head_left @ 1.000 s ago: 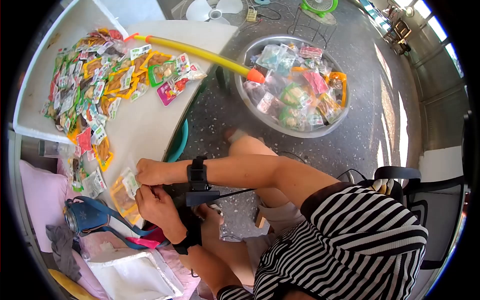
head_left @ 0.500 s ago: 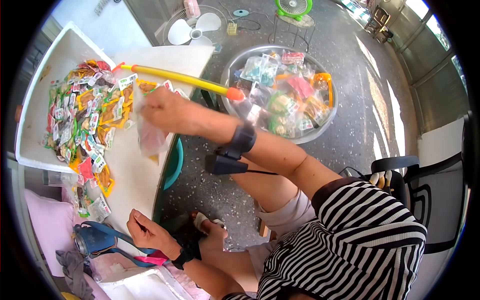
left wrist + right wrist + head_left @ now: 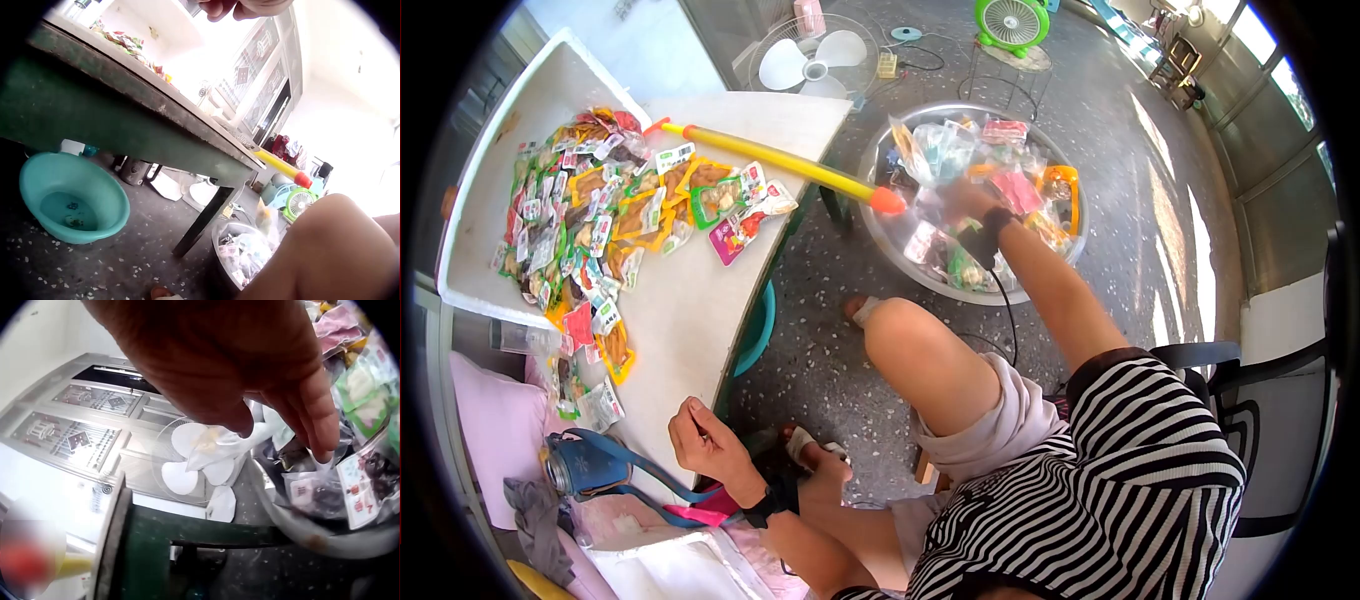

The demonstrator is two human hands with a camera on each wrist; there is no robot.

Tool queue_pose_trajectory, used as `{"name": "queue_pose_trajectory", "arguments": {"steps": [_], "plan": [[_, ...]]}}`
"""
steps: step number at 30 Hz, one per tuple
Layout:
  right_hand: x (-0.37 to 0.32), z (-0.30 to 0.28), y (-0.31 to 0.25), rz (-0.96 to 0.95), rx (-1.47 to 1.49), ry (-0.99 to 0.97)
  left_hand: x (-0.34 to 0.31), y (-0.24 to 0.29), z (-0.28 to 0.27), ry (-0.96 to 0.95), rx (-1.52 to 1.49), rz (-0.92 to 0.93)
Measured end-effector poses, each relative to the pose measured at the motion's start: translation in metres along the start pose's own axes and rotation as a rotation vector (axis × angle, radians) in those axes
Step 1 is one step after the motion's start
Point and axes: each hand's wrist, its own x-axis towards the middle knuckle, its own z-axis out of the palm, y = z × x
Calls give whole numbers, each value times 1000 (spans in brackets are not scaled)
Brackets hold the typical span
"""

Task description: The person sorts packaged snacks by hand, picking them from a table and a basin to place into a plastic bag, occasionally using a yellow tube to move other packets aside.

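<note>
Over the metal basin [image 3: 1068,262], the blurred right hand [image 3: 965,203] has its fingers extended downward. In the right wrist view the thumb and fingers of this hand [image 3: 231,362] stand apart, with a clear packet [image 3: 219,447] beyond the thumb; contact cannot be told. That packet [image 3: 908,150] slants at the basin's left rim in the head view. Clear, green and pink packets [image 3: 1015,188] fill the basin. Beside the table's near edge the left hand [image 3: 708,440] is raised, fingers loosely curled, holding nothing visible; its fingertips [image 3: 219,7] show at the top of the left wrist view.
Many small colourful packets [image 3: 590,215] spill from a white foam box [image 3: 475,250] onto the table [image 3: 690,340]. A yellow tube [image 3: 785,160] with orange ends reaches past the table edge. A teal tub [image 3: 75,187] sits under the table; fans [image 3: 1012,24] stand beyond the basin.
The right hand has moved from the table across to the basin, and the clear packet it carried is now at the basin's left rim. The left hand has stayed near the table edge.
</note>
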Motion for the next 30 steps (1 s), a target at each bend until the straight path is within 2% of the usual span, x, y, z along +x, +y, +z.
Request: {"name": "queue_pose_trajectory", "arguments": {"steps": [1, 2, 6, 9, 11, 13, 17, 21, 24, 27, 30], "plan": [[-11, 35, 7, 110, 180, -140, -1, -1, 2, 1, 2, 14], [-16, 60, 15, 251, 412, -195, -1, -2, 2, 1, 6, 28], [-31, 84, 40, 449, 848, -82, 1, 5, 2, -37, 22, -23], [-52, -7, 5, 424, 1134, 89, 1, 4, 3, -48, -7, 8], [-56, -70, -34, 520, 1369, 223, 1, 5, 3, -40, -16, 5], [-60, -122, -66, 365, 1359, 313, 1, 6, 1, -37, -20, -5], [-63, -218, -151, 36, 1405, 333, 2, 5, 1, -16, -20, -12], [-73, -282, -248, -287, 1519, 210, 3, 8, -2, -37, -17, -62], [-63, -291, -310, -438, 1574, 13, 5, 7, -7, -30, -6, -80], [-41, -258, -361, -578, 1624, -231, 5, 0, -7, 1, -6, -87], [-24, -210, -393, -518, 1547, -458, 5, -4, -8, 24, 19, -109]]}}
